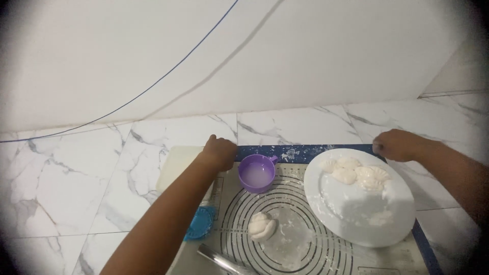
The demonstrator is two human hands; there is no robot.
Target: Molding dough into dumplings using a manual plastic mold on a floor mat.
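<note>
Both hands grip the baking mat (326,153) by its far corners, left hand (220,152) beyond the purple cup (256,174), right hand (400,144) beyond the plate (356,214); pulling evenly would avoid spills.

The floor of white marble tiles with grey veins (76,173) looks smooth and shiny; the blue-edged baking mat of soft rubbery stuff (300,152) looks matt, dusted with flour; the round white plate (356,209) is glossy; the small purple plastic cup (257,174) looks smooth; the pale lump of dough (262,226) looks soft and dull.
</note>
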